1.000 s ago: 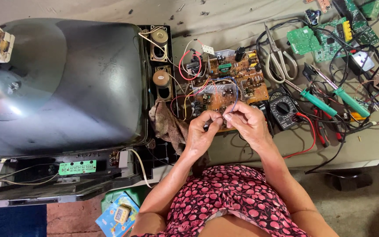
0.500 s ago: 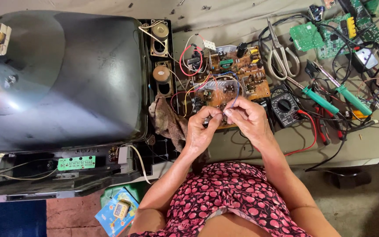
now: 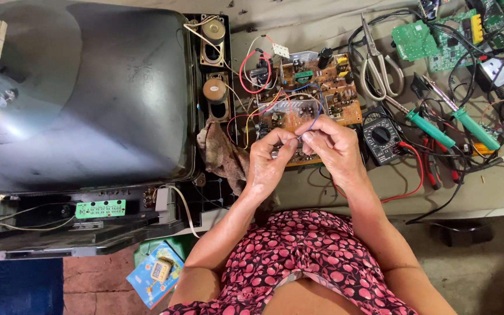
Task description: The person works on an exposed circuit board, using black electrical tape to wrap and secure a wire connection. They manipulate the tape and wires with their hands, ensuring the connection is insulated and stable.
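Both hands meet over a brown circuit board (image 3: 313, 93) on the tabletop (image 3: 345, 186). The left hand (image 3: 269, 160) and right hand (image 3: 333, 143) pinch what seems a thin blue wire (image 3: 317, 111) between fingertips. A black multimeter (image 3: 382, 139) sits just right of the board.
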